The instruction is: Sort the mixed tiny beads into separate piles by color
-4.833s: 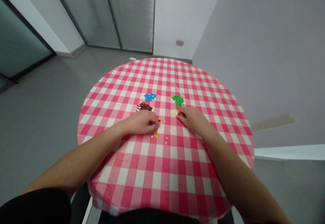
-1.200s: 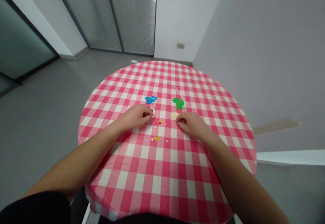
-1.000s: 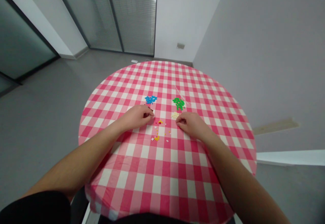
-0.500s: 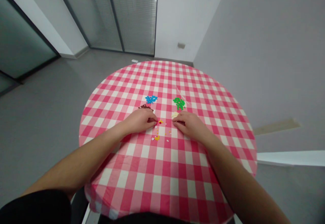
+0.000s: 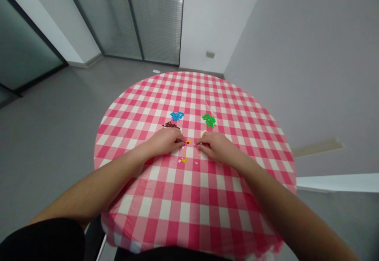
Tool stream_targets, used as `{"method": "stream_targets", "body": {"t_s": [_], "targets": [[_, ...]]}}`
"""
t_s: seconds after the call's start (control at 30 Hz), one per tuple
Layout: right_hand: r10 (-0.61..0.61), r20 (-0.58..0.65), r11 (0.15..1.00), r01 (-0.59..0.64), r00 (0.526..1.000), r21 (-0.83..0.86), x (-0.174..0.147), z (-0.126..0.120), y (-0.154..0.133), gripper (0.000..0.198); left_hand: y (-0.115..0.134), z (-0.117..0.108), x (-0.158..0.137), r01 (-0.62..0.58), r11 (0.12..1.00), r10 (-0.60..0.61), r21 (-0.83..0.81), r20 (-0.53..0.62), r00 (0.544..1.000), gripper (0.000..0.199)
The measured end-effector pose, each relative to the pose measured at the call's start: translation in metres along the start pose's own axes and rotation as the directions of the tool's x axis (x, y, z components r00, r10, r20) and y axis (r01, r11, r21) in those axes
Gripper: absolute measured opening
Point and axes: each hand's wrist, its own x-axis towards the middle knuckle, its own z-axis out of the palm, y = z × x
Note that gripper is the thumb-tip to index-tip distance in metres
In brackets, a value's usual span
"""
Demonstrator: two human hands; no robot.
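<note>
On the checked tablecloth, my left hand (image 5: 166,141) is closed in a pinch, its fingertips at the left side of a small yellow piece with a red middle (image 5: 188,142). Whatever those fingers hold, if anything, is too small to make out. Across from it my right hand (image 5: 215,145) also has thumb and forefinger drawn together, at a tiny white piece (image 5: 194,144); whether they grip it I cannot tell. Nearer to me lie several little yellow pieces (image 5: 184,160) and a white piece (image 5: 179,161). Dark brown pieces (image 5: 171,124) lie just beyond the left hand, and cream pieces partly show behind the right.
A pile of blue pieces (image 5: 177,116) lies at the back left, a pile of green pieces (image 5: 209,121) at the back right. The round table (image 5: 189,198) wears a red and white checked cloth. Walls and glass panels (image 5: 160,20) stand behind.
My right hand has moved left, closer to the yellow and red piece, its fingertips reaching the tiny white piece. The left hand has barely moved. The view has shifted slightly.
</note>
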Motion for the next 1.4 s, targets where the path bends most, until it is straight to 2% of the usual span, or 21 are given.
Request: {"method": "stream_targets", "body": {"t_s": [0.2, 0.47, 0.57, 0.67, 0.8, 0.97, 1.17, 1.4], "targets": [[0.056, -0.094, 0.995, -0.048, 0.994, 0.085, 0.0, -0.012, 0.002, 0.022, -0.001, 0.002, 0.0, -0.009, 1.0, 0.009, -0.004, -0.01, 1.0, 0.021], [0.154, -0.198, 0.948, -0.088, 0.968, 0.307, -0.006, -0.004, 0.027, 0.021, -0.001, 0.001, 0.001, -0.01, 1.0, 0.01, 0.013, -0.002, 1.0, 0.023], [0.155, -0.207, 0.96, -0.097, 0.966, 0.264, -0.008, -0.001, 0.026, 0.02, -0.001, 0.001, 0.001, -0.006, 1.0, 0.006, 0.006, -0.005, 1.0, 0.022], [0.126, -0.196, 0.981, -0.092, 0.972, 0.172, -0.005, 0.005, 0.014, 0.02, -0.001, 0.001, 0.001, -0.003, 1.0, 0.003, 0.001, -0.004, 1.0, 0.021], [0.086, -0.13, 0.996, -0.082, 0.988, 0.032, 0.007, 0.014, -0.011, 0.018, -0.001, 0.0, 0.0, 0.01, 1.0, -0.01, 0.006, -0.011, 1.0, 0.02], [0.122, -0.051, 0.986, -0.126, 0.991, -0.104, 0.02, 0.019, -0.027, 0.022, -0.006, -0.002, 0.001, 0.034, 0.999, -0.034, -0.004, -0.069, 0.997, 0.02], [0.112, -0.032, 0.985, -0.115, 0.993, -0.125, 0.021, 0.025, -0.025, 0.021, -0.01, -0.002, 0.001, 0.04, 0.998, -0.044, -0.042, -0.116, 0.992, 0.019], [0.138, -0.073, 0.984, -0.145, 0.988, -0.102, 0.024, 0.028, -0.023, 0.018, -0.011, -0.003, 0.001, 0.131, 0.991, -0.135, -0.034, -0.153, 0.979, 0.017]]}}
